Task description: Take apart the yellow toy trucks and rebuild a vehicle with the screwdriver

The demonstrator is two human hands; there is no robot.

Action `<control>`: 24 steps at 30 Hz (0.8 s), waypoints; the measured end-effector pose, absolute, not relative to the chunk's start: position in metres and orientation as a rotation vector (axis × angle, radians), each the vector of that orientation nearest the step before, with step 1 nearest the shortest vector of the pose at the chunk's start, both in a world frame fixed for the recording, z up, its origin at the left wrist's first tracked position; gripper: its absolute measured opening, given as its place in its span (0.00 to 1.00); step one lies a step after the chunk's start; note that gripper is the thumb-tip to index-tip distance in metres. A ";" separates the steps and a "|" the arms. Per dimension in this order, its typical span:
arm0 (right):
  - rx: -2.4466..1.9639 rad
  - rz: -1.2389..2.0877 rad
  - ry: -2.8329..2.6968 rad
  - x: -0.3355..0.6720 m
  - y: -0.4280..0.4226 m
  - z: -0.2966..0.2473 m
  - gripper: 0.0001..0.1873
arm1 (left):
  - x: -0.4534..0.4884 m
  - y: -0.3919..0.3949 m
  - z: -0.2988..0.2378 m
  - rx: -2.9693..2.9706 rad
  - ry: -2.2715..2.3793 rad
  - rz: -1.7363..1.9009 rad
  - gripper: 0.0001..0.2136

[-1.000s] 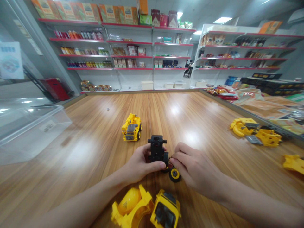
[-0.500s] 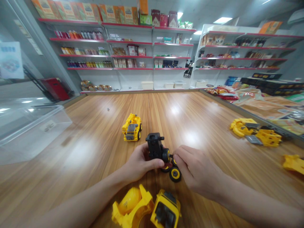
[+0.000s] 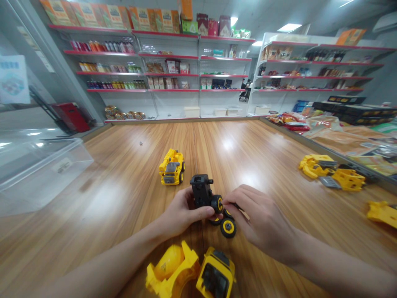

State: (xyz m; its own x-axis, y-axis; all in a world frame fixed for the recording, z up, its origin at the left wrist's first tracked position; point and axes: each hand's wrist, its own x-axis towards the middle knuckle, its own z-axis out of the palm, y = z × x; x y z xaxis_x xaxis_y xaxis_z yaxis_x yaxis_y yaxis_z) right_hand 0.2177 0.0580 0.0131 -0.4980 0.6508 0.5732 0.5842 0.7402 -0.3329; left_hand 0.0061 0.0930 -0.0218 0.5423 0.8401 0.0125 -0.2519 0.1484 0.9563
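Evidently both hands were at work on a black chassis (image 3: 201, 189), which was held just above the wooden table (image 3: 124, 182), on its near half and roughly midway between the left and right edges. The left hand (image 3: 186, 213) was closed around the chassis, its thumb lying across the lower front. At the chassis's lower right sat a small wheel (image 3: 217, 203) with a yellow hub. The right hand (image 3: 260, 213) had its fingertips pinched almost together against that hub; a slim dark piece (image 3: 242, 209) showed between its fingers, too small to identify. Just below, loose wheels (image 3: 228, 227) lay on the surface, partly overlapping in view.

Closer to the near edge lay a yellow mixer body (image 3: 170, 265), and just to its right a yellow cab (image 3: 217, 273) with dark windows. Beyond the hands, left of centre and well short of the far edge, a yellow toy truck (image 3: 172, 167) stood on its wheels. Along the right edge lay yellow vehicle parts (image 3: 349, 180), with another yellow piece (image 3: 383, 214) nearer the near right corner. At the left edge stood a clear bin (image 3: 46, 182).
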 end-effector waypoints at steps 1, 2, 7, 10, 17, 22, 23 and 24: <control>-0.922 0.113 -2.248 0.218 0.058 0.014 0.06 | 0.006 0.093 -0.022 1.177 0.631 0.862 0.16; -0.921 0.097 -2.269 0.218 0.058 0.014 0.06 | 0.006 0.094 -0.021 1.191 0.640 0.858 0.15; -0.868 -0.022 -2.410 0.219 0.057 0.020 0.07 | 0.004 0.095 -0.020 1.225 0.636 0.818 0.11; -0.888 -0.017 -2.379 0.219 0.058 0.020 0.05 | 0.004 0.097 -0.023 1.189 0.618 0.828 0.12; -1.106 -0.088 -2.497 0.217 0.061 0.017 0.08 | 0.005 0.099 -0.027 1.172 0.614 0.865 0.14; -1.174 -0.177 -2.553 0.216 0.060 0.020 0.05 | 0.005 0.096 -0.023 1.210 0.626 0.839 0.12; -1.190 -0.171 -2.551 0.216 0.059 0.020 0.05 | 0.005 0.096 -0.023 1.215 0.624 0.837 0.12; -1.205 -0.167 -2.552 0.217 0.059 0.021 0.05 | 0.005 0.096 -0.023 1.216 0.621 0.836 0.12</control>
State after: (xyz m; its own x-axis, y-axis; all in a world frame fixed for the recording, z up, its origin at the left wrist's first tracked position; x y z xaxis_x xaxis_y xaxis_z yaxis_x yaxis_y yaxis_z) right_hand 0.2165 0.0587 0.0206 -0.5964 0.7324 0.3284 0.7690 0.6386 -0.0276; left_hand 0.0053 0.0962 -0.0227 0.5639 0.8256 0.0207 -0.2185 0.1250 0.9678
